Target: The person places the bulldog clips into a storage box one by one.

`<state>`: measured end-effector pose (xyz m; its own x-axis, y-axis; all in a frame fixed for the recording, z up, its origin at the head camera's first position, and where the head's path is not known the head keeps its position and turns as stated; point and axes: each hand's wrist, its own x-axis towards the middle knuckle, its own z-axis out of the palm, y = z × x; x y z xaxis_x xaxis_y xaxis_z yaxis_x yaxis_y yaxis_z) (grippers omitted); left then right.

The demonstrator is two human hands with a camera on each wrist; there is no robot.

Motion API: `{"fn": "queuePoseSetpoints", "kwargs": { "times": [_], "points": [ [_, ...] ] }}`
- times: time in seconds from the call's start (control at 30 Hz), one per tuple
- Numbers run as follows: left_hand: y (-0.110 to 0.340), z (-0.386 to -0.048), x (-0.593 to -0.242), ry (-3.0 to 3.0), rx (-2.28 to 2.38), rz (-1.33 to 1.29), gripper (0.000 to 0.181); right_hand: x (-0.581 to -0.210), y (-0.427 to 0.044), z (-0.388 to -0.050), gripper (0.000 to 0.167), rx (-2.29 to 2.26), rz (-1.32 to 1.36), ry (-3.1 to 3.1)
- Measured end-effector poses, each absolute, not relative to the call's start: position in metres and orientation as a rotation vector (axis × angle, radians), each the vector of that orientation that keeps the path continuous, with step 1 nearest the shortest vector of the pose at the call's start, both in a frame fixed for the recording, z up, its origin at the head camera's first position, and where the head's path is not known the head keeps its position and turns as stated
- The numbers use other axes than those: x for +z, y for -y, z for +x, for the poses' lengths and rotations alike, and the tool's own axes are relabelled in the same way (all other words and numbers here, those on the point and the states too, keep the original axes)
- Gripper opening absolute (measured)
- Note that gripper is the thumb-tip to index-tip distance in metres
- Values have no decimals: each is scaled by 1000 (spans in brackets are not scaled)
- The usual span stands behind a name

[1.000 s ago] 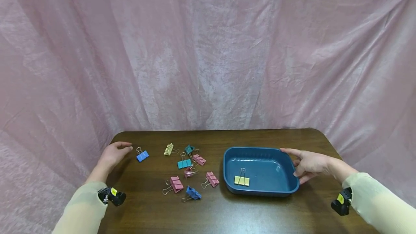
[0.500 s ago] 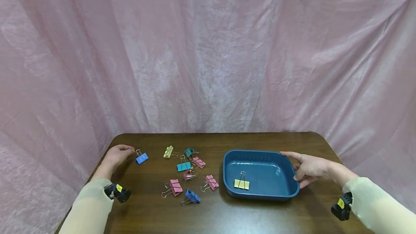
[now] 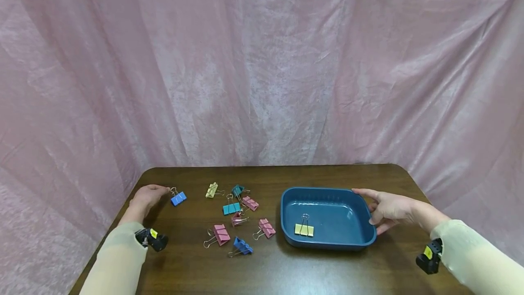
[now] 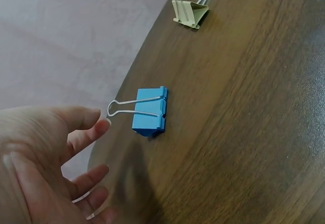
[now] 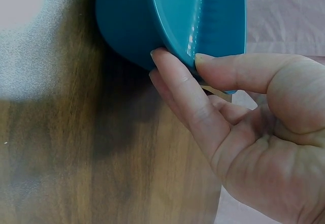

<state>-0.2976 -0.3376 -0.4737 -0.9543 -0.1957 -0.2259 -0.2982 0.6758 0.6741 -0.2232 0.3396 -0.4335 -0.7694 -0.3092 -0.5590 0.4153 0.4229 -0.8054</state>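
By the wire handle of a blue binder clip (image 3: 178,198) (image 4: 150,110) at the table's far left is my left hand (image 3: 148,197) (image 4: 40,158). Thumb and index tips nearly meet at the handle's looped end; whether they touch it I cannot tell. The other fingers hang loosely bent. My right hand (image 3: 395,211) (image 5: 254,127) grips the right end of a blue tray (image 3: 331,242) (image 5: 124,23), one digit on the rim and others against the outer wall. A yellow clip (image 3: 304,230) lies inside the tray, towards its left front.
Between the left hand and the tray lie a yellow clip (image 3: 211,190) (image 4: 190,13), teal clips (image 3: 231,208), several pink clips (image 3: 221,234) and another blue clip (image 3: 243,245) on the wooden table (image 3: 184,267). A pink curtain (image 3: 254,67) hangs behind the table's far edge.
My left hand has moved slightly right, up to the blue clip's handle, and its thumb and index tips have come closer together. The right hand remains on the tray's edge.
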Motion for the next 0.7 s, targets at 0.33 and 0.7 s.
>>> {"fn": "queuePoseSetpoints", "kwargs": {
  "times": [0.33, 0.7],
  "points": [
    [331, -299, -472, -2807, 1025, -395, 44, -433, -340, -225, 107, -1400, 81, -2014],
    [328, -302, -478, -2799, 1047, -364, 40, -433, -338, -223, 108, -1383, 102, -2031]
  ]
}}
